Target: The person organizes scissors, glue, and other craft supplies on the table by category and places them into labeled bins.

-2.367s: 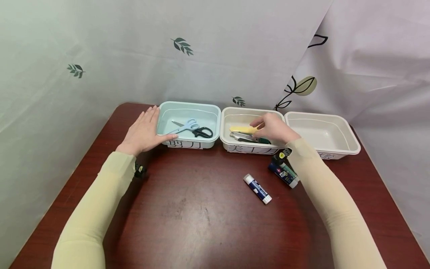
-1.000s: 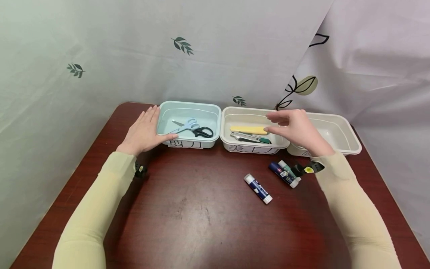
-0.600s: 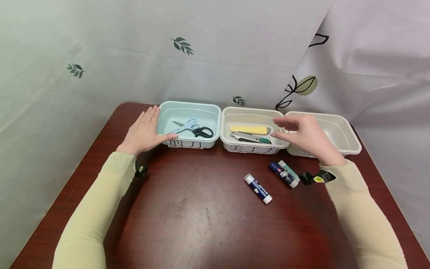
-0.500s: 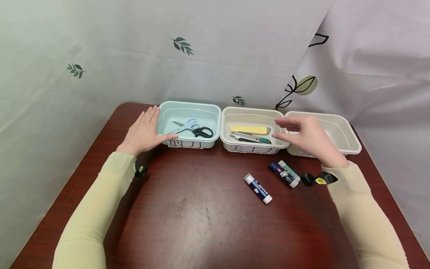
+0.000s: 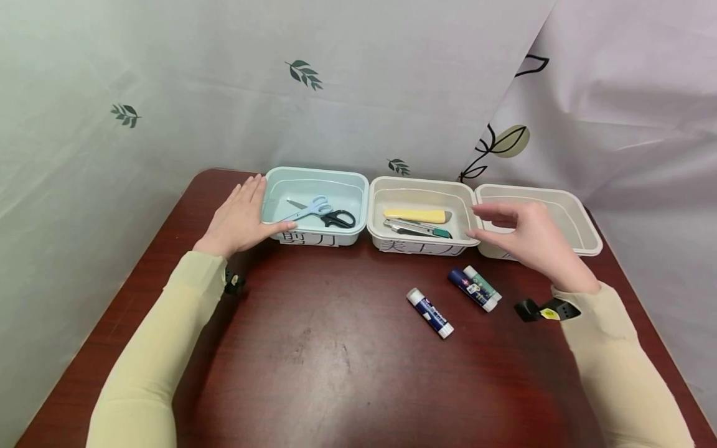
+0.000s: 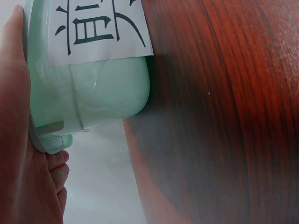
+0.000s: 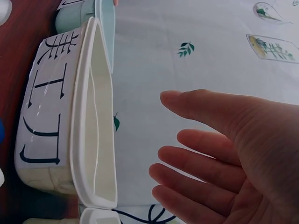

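Note:
My left hand (image 5: 238,218) rests against the left end of a light blue box (image 5: 350,193), fingers straight and thumb along its front rim. Inside it lie light-blue-handled scissors (image 5: 318,207) and black-handled scissors (image 5: 340,219). My right hand (image 5: 526,235) holds nothing, its fingers and thumb spread apart, over the adjoining ends of the middle beige box (image 5: 414,193) and the right beige box (image 5: 568,214). A yellow utility knife (image 5: 414,216) lies in the middle box beside slimmer utility knives, one with a green end (image 5: 440,233). The right wrist view shows the bare palm and fingers near the middle box's labelled front (image 7: 49,102).
On the dark red table (image 5: 313,348) lies a blue and white glue stick (image 5: 430,313). Nearer the right forearm lie another blue glue stick (image 5: 472,290) and a green one (image 5: 484,283), side by side. A pale patterned cloth (image 5: 358,93) hangs behind the boxes.
My right hand has let go of the yellow utility knife in the middle box and drawn away to the right and slightly nearer me. My left hand stays where it was.

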### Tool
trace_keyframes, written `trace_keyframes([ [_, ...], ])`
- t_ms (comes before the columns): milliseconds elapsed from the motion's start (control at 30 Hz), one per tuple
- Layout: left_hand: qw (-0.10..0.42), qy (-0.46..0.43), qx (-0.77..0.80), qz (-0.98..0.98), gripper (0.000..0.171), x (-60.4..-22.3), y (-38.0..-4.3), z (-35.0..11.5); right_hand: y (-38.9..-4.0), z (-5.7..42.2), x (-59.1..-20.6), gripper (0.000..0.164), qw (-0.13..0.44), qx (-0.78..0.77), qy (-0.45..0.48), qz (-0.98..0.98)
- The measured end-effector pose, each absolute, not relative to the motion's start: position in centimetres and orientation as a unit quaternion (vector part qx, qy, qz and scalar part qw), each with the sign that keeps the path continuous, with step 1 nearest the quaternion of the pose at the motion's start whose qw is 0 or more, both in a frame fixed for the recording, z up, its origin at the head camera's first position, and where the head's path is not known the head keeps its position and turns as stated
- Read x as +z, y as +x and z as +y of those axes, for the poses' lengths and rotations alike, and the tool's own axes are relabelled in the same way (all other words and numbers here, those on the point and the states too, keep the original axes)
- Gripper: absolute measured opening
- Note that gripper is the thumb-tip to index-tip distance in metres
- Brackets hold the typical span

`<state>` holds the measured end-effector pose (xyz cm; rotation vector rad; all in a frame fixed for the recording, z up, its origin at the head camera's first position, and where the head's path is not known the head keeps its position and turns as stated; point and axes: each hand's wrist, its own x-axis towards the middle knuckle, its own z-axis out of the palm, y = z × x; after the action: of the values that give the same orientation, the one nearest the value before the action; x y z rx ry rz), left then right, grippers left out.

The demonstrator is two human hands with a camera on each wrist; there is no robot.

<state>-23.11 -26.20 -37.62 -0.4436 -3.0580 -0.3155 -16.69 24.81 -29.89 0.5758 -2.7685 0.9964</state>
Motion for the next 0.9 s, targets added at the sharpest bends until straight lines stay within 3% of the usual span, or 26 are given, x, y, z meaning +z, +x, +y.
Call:
trace_keyframes([
  [400,0.018,-0.143,-0.105,-0.984,0.123,-37.7,-23.2,-26.2,-15.2,25.7,-31.4,0.038,0.088,0.311,0.198,-0.925],
  [900,0.017,-0.142,-0.104,-0.984,0.123,-37.7,-23.2,-26.2,-13.3,25.4,-34.6,0.042,0.033,0.299,0.218,-0.928],
])
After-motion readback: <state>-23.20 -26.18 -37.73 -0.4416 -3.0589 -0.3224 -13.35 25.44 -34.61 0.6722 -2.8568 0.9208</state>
